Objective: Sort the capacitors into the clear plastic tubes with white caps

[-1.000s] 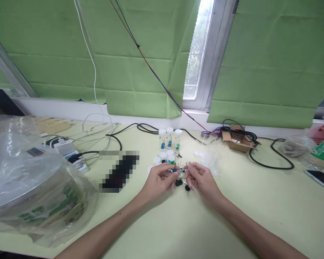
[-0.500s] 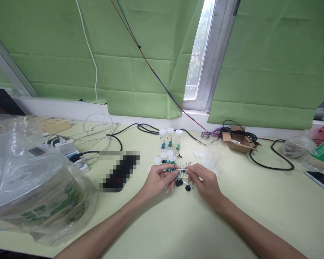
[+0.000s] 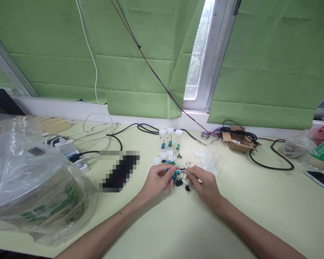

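My left hand (image 3: pixel 160 178) pinches the left end of a thin silvery rod (image 3: pixel 180 171) between thumb and forefinger. On its other end are the closed fingertips of my right hand (image 3: pixel 204 181); how they grip is too small to see. Around and beneath the fingers lie small parts with wire legs, partly hidden, including a blue one (image 3: pixel 174 175). Round black pieces (image 3: pixel 179 182) rest just in front. Behind stand clear tubes with white caps (image 3: pixel 162 139), holding blue or green parts. Several white caps (image 3: pixel 157 160) lie near my left hand.
A bulky container in a clear plastic bag (image 3: pixel 43 201) fills the left side. Behind it are a power strip (image 3: pixel 82 165) and cables. At the back right sits a small cardboard box (image 3: pixel 237 144); a phone (image 3: pixel 320 181) lies by the right edge. Clear plastic (image 3: pixel 210 162) is crumpled beside my right hand.
My right fingertips have shifted slightly left, nearer my left hand, along the rod. My left hand stays almost where it was.
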`<move>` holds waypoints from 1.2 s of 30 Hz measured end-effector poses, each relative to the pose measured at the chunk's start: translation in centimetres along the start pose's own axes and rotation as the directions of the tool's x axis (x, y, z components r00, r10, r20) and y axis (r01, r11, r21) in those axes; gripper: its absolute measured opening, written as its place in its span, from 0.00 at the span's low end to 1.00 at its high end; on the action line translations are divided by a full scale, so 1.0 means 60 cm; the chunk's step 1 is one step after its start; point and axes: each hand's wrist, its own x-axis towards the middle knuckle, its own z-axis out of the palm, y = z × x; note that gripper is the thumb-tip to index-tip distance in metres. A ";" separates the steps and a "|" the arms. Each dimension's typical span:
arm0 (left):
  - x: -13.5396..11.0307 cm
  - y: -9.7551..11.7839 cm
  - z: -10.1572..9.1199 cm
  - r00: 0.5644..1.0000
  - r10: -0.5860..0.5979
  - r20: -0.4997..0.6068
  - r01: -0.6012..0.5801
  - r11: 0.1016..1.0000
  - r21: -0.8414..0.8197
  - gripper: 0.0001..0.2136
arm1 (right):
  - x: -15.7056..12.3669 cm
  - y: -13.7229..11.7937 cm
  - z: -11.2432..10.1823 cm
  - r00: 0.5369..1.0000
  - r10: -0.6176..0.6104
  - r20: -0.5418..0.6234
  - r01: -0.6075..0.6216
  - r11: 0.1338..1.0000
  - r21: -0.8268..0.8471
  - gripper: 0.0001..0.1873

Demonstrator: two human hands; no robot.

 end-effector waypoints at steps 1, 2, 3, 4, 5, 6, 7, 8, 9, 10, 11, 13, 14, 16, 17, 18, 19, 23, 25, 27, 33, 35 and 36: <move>0.000 -0.001 0.000 1.000 0.009 -0.002 -0.009 1.000 0.010 0.17 | 0.000 -0.003 0.001 1.000 0.028 -0.003 -0.028 1.000 0.014 0.10; 0.000 -0.001 0.000 1.000 0.021 -0.004 -0.020 1.000 0.024 0.16 | 0.001 -0.006 0.003 0.998 0.061 -0.001 -0.061 0.998 0.034 0.12; 0.000 -0.001 0.000 0.999 0.035 -0.010 -0.034 0.998 0.045 0.16 | 0.001 -0.009 0.004 0.995 0.101 0.004 -0.101 0.993 0.063 0.13; -0.001 0.000 0.000 0.998 0.053 -0.018 -0.052 0.996 0.074 0.16 | 0.002 -0.011 0.005 0.990 0.142 0.015 -0.143 0.985 0.101 0.15; -0.002 0.001 0.000 0.997 0.076 -0.028 -0.073 0.991 0.111 0.16 | 0.004 -0.013 0.007 0.983 0.182 0.029 -0.184 0.972 0.147 0.16; -0.002 0.002 0.000 0.994 0.104 -0.037 -0.097 0.984 0.153 0.16 | 0.005 -0.014 0.008 0.975 0.218 0.048 -0.223 0.955 0.195 0.17; -0.003 0.003 0.000 0.990 0.134 -0.044 -0.123 0.973 0.195 0.16 | 0.007 -0.015 0.008 0.966 0.249 0.071 -0.258 0.936 0.239 0.17; -0.003 0.004 -0.001 0.985 0.163 -0.049 -0.147 0.961 0.235 0.16 | 0.009 -0.015 0.009 0.956 0.277 0.094 -0.292 0.916 0.275 0.18; -0.004 0.004 -0.001 0.981 0.189 -0.051 -0.169 0.949 0.267 0.16 | 0.010 -0.015 0.009 0.945 0.305 0.118 -0.327 0.894 0.306 0.18; -0.004 0.004 -0.002 0.976 0.210 -0.051 -0.186 0.938 0.292 0.16 | 0.012 -0.014 0.009 0.932 0.334 0.141 -0.363 0.870 0.333 0.18; -0.004 0.003 -0.003 0.973 0.226 -0.051 -0.200 0.929 0.311 0.16 | 0.013 -0.014 0.009 0.917 0.365 0.163 -0.399 0.843 0.361 0.18; -0.003 -0.002 -0.004 0.967 0.250 -0.049 -0.218 0.913 0.345 0.15 | 0.015 -0.013 0.007 0.878 0.430 0.211 -0.478 0.767 0.427 0.17; -0.003 -0.004 -0.004 0.965 0.257 -0.045 -0.225 0.905 0.360 0.15 | 0.015 -0.013 0.007 0.855 0.460 0.238 -0.517 0.721 0.462 0.17; -0.003 -0.010 -0.005 0.963 0.268 -0.037 -0.235 0.895 0.378 0.13 | 0.016 -0.013 0.005 0.811 0.511 0.284 -0.578 0.629 0.520 0.17; -0.003 -0.012 -0.004 0.962 0.270 -0.030 -0.239 0.893 0.381 0.13 | 0.017 -0.014 0.005 0.792 0.532 0.299 -0.599 0.588 0.543 0.17; -0.003 -0.014 -0.004 0.963 0.270 -0.022 -0.242 0.892 0.381 0.12 | 0.018 -0.014 0.004 0.776 0.551 0.307 -0.615 0.552 0.563 0.17; -0.003 -0.015 -0.003 0.963 0.271 -0.015 -0.245 0.892 0.381 0.12 | 0.019 -0.016 0.004 0.762 0.568 0.311 -0.626 0.521 0.580 0.16; -0.004 -0.017 -0.002 0.963 0.271 0.008 -0.252 0.884 0.395 0.10 | 0.022 -0.021 0.002 0.720 0.613 0.327 -0.651 0.432 0.624 0.14; -0.004 -0.017 -0.002 0.964 0.265 0.011 -0.247 0.883 0.400 0.09 | 0.023 -0.023 0.002 0.717 0.612 0.334 -0.650 0.415 0.636 0.14; -0.004 -0.017 -0.002 0.967 0.253 0.008 -0.236 0.889 0.393 0.09 | 0.022 -0.022 0.002 0.723 0.605 0.335 -0.644 0.412 0.645 0.13; -0.001 -0.010 0.000 0.985 0.168 -0.029 -0.153 0.947 0.281 0.13 | 0.020 -0.011 0.006 0.792 0.540 0.285 -0.573 0.496 0.652 0.16; 0.001 -0.003 0.001 0.994 0.096 -0.043 -0.085 0.975 0.206 0.15 | 0.019 -0.008 0.006 0.841 0.486 0.240 -0.516 0.584 0.627 0.16; 0.001 0.000 0.002 0.998 0.054 -0.045 -0.046 0.985 0.165 0.15 | 0.019 -0.008 0.006 0.869 0.450 0.207 -0.476 0.645 0.597 0.16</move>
